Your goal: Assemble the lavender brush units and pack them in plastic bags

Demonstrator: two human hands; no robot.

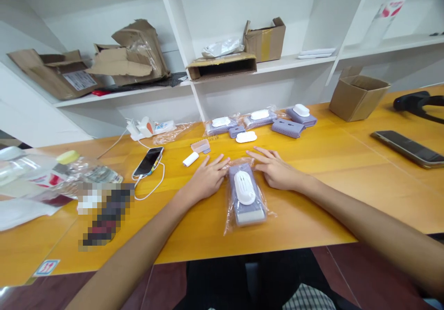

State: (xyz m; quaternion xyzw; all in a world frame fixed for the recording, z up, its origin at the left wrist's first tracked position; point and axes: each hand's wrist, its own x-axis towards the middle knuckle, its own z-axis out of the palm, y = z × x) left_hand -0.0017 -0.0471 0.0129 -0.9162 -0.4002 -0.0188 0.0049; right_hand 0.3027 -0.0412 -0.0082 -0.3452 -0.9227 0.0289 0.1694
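A purple, box-like item in a clear plastic bag (249,206), with a white oval piece (244,187) on top, lies on the table between my hands. My left hand (206,178) rests to its left, fingers spread and pointing forward, close to the bag's far corner. On the other side, my right hand (275,169) lies on the table with its fingers apart, near the bag's upper right edge. Neither hand holds anything. Just beyond them sits a loose white oval piece (246,137). A small white cylinder-like piece (190,159) lies left of my left hand.
Behind are several similar purple items, including a purple shell (287,128). On the left lie a charging phone (149,161) and plastic bottles (45,173). To the right are another phone (409,148) and a cardboard box (357,97). White shelves (291,63) hold more cartons.
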